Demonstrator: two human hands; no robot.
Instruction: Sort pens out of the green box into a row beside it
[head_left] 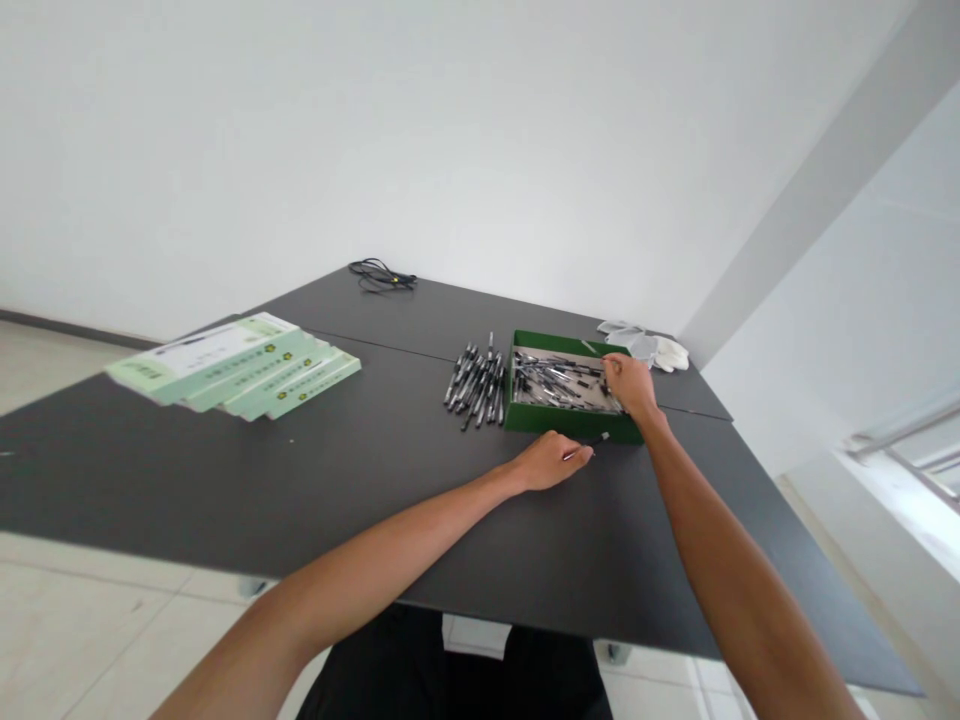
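Our left hand (547, 462) rests low on the dark tabletop (360, 490), fingers curled closed around a black pen (596, 441) whose end pokes out just in front of the green cardboard box (570, 420). Our right hand (632, 385) reaches over the box's near right corner, fingertips (606, 366) down among the loose black pens (559, 382) heaped inside; whether they grip one, we cannot tell. More pens (472, 385) lie just beside the box.
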